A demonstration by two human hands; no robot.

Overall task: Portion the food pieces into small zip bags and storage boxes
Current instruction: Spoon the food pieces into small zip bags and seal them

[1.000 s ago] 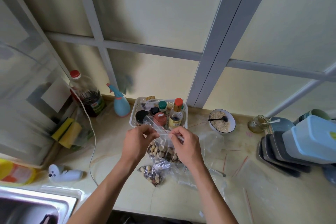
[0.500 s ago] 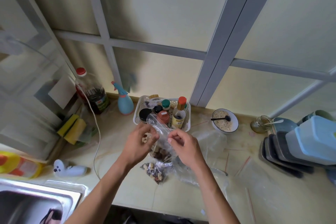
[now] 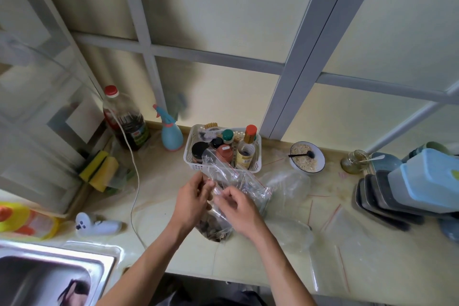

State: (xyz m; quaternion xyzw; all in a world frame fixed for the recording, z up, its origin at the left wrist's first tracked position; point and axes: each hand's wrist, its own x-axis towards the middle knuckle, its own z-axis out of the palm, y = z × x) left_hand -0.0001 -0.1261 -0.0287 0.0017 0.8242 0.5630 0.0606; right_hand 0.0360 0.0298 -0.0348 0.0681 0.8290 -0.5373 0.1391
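The small zip bag (image 3: 237, 180), clear plastic with a red seal strip, is held above the countertop (image 3: 173, 251) just in front of the white condiment basket (image 3: 257, 154). The left hand (image 3: 192, 200) pinches its near edge with curled fingers, and the right hand (image 3: 238, 208) pinches the plastic just beside it, so the two hands almost touch. Below them a larger clear bag of brown food pieces (image 3: 214, 230) lies on the counter, partly hidden by the hands. More empty zip bags (image 3: 347, 243) with red strips lie flat to the right, and a crumpled clear bag (image 3: 289, 181) sits behind them.

A white bowl (image 3: 308, 160) with pale grain and a black spoon stands right of the basket, then a small glass jar (image 3: 354, 161). Dark trays (image 3: 382, 202) lean in a stack at the far right beneath a pale blue storage box (image 3: 429, 179).

To the left stand a blue spray bottle (image 3: 171, 135), a large bottle of dark liquid (image 3: 126, 126) with a red cap, and yellow sponges (image 3: 100, 167). A steel sink (image 3: 49, 278) fills the lower left corner.
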